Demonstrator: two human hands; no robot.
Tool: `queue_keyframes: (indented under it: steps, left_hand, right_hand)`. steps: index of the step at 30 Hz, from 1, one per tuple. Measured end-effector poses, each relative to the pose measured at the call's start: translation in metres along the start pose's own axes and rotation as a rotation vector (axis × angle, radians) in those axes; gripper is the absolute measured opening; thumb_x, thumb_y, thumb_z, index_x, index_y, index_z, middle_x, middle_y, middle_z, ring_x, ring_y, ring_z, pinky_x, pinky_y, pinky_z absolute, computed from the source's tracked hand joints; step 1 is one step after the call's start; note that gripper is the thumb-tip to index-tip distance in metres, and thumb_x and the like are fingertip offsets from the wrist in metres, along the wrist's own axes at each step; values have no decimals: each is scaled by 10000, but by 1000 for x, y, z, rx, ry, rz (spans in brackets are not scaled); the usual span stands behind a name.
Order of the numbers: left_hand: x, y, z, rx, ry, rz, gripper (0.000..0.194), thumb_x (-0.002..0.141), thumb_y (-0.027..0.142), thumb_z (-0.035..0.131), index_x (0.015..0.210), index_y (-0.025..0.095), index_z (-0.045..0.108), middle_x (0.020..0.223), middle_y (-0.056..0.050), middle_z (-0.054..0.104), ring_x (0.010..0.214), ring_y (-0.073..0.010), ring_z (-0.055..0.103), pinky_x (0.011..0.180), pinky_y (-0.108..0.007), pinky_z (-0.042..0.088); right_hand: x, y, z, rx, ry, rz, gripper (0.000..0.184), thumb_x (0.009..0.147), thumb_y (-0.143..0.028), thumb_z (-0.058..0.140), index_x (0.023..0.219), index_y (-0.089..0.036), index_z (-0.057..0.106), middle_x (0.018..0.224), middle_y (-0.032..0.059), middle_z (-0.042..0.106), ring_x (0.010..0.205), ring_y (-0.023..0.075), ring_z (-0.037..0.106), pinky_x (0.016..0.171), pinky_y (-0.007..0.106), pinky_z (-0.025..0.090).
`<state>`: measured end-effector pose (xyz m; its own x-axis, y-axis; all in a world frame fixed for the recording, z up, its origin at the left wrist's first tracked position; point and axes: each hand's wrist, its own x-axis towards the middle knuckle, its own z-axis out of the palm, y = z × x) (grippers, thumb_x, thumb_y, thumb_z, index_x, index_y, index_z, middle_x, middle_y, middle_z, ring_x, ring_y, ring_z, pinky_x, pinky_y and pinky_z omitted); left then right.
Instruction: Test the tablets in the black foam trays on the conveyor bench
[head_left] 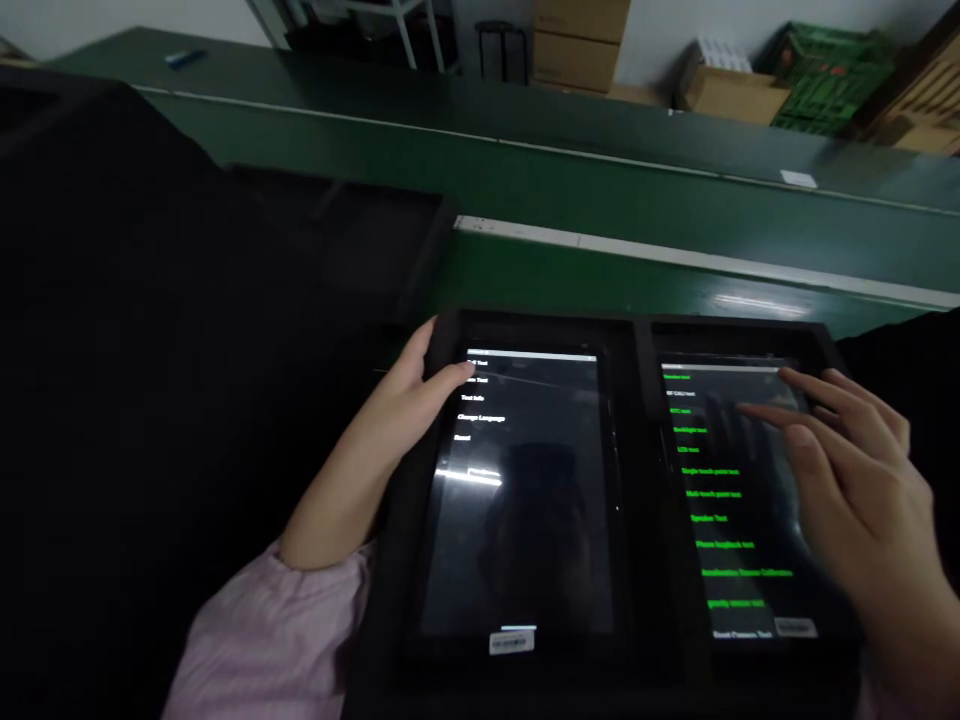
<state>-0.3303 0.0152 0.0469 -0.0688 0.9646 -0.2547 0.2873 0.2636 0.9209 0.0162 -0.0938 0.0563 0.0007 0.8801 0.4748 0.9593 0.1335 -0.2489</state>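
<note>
Two black tablets lie side by side in a black tray (637, 330) in front of me. The left tablet (525, 490) shows a short white text menu and carries a barcode sticker near its bottom edge. The right tablet (735, 500) shows a list of green text lines. My left hand (405, 410) rests at the left tablet's upper left corner, thumb laid on the screen edge, fingers curled round the tray side. My right hand (847, 460) hovers over the right tablet with its fingers spread, fingertips close to the top of the green list.
A green conveyor belt (600, 200) with a pale rail runs across behind the tray. Another dark tray (337, 230) sits to the left. Cardboard boxes (577, 40) and a green crate (832, 75) stand along the back wall. A pink sleeve (270, 640) covers my left forearm.
</note>
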Motion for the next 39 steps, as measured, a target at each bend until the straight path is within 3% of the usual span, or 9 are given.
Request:
queue_keyframes:
  steps: [9,14,17,21,26,29,32,36,39]
  left_hand:
    - [2,1,0,-10,13,-14,798,836,296,692,1602,228,479,1582,-73,601,1501,-349,504,1261,-500,411]
    - [-1,3,-5,4,-24,-26,793,841,307,677,1604,231,475,1586,-84,594,1486,-370,518,1239,-513,441]
    - [-5,3,-13,18,-121,3,864,844,338,690,1650,245,395,1640,-79,538,1498,-366,504,1267,-526,394]
    - [-6,1,-24,114,-339,98,1058,852,388,728,1727,284,143,1789,-70,280,1611,-347,321,1308,-505,305]
    - [-5,-2,-29,165,-407,99,1209,836,425,743,1727,271,-60,1800,-123,224,1609,-376,312,1289,-559,314]
    - [-7,-1,-30,133,-373,26,1167,849,483,744,1736,281,13,1811,-97,194,1625,-358,287,1304,-523,293]
    - [-15,1,-34,117,-270,-31,1092,854,515,746,1734,320,131,1814,-43,184,1643,-330,250,1319,-485,262]
    - [-40,-14,-41,119,-137,-119,983,898,603,699,1720,347,223,1801,3,193,1660,-299,183,1336,-465,193]
    - [-68,-43,-42,-50,-64,-175,887,924,704,618,1680,316,364,1767,-12,316,1643,-287,249,1337,-432,187]
  right_hand:
    - [-1,0,2,-18,17,-85,442,1097,-442,484,925,-238,836,1301,88,746,1365,420,596,888,601,623]
    - [-1,2,3,-20,-22,-130,448,1092,-485,476,953,-276,847,1351,68,730,1378,423,581,854,606,633]
    - [-2,3,3,-38,-40,-147,484,1095,-509,445,959,-267,841,1341,82,732,1381,441,577,841,633,628]
    - [0,7,3,-10,14,-92,465,1087,-502,469,912,-239,811,1268,101,757,1324,424,631,881,646,607]
    - [3,14,4,13,104,12,458,1067,-552,486,958,-264,825,1197,79,783,1270,361,676,950,597,592]
    - [5,14,2,77,139,92,452,1046,-560,500,939,-273,832,1179,68,792,1256,319,687,1022,560,575]
    - [6,20,-6,179,127,275,422,1000,-574,518,986,-293,834,1256,57,774,1290,312,673,1137,578,508]
    - [-11,57,-26,113,-3,552,592,830,-737,562,1191,-327,791,1391,76,716,1370,388,620,1237,638,405]
    - [-45,88,-42,250,-200,795,781,797,-809,593,1405,-325,672,1493,98,653,1494,411,504,1289,578,349]
